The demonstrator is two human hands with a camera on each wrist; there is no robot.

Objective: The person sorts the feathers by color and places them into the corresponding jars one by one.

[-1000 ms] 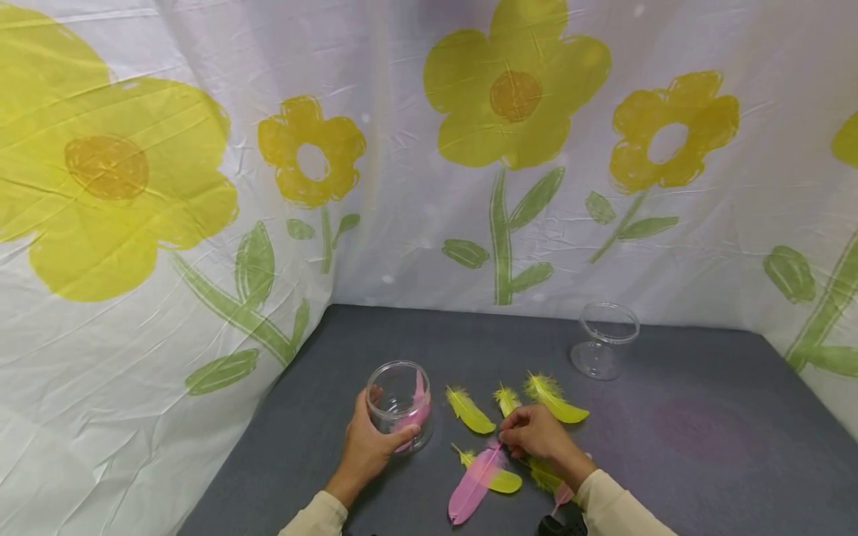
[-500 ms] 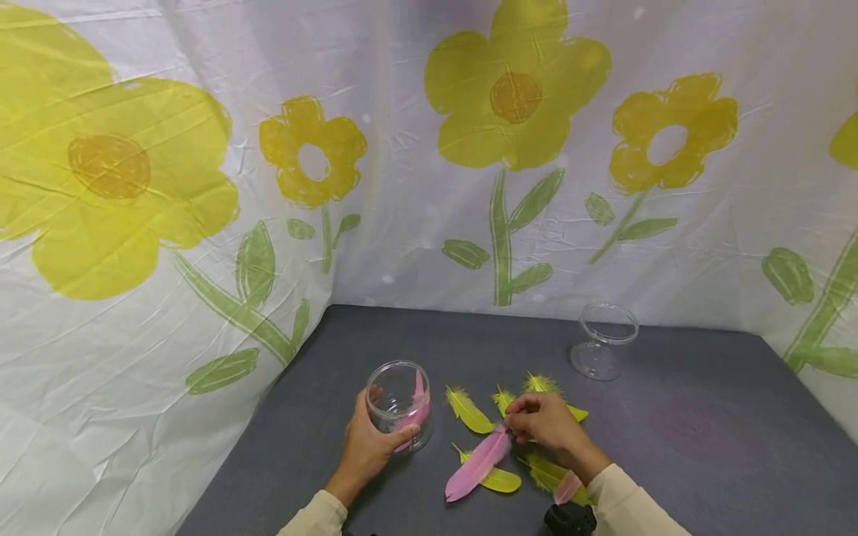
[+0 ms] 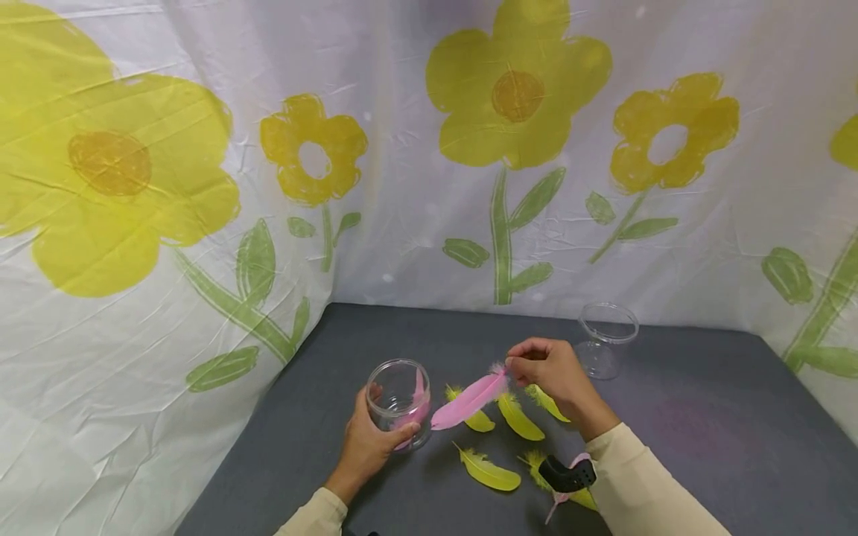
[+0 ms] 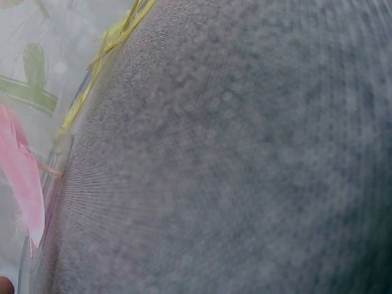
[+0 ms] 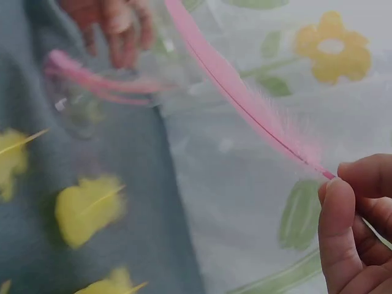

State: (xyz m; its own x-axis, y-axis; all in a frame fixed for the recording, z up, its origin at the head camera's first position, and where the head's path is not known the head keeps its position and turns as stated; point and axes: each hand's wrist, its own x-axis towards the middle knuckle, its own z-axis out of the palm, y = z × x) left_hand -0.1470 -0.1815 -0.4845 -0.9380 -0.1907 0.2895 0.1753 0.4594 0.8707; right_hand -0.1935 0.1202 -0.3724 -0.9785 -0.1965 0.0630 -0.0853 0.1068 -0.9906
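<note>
My left hand [image 3: 370, 439] grips a clear round jar [image 3: 399, 391] from its near left side, thumb across the front. Pink feathers [image 3: 414, 409] are inside the jar. Between thumb and forefinger, my right hand [image 3: 553, 376] pinches a pink feather [image 3: 471, 400] by its quill, held above the table; its broad tip points at the jar. The right wrist view shows that pinch on the pink feather [image 5: 236, 92] closely. In the left wrist view a pink feather [image 4: 23, 174] appears at the left edge, with only a bit of fingertip at the corner.
Yellow feathers [image 3: 489, 470] lie scattered on the dark table [image 3: 375, 335]. Another pink feather [image 3: 561, 497] lies partly under the right wrist's black camera [image 3: 567, 474]. A clear stemmed glass bowl [image 3: 608, 335] stands behind the right hand. A flower-printed cloth [image 3: 402, 246] hangs behind.
My right hand has risen away from me, lifting the pink feather off the yellow one beneath it; its tip now hangs close to the jar. The left hand and jar have stayed put.
</note>
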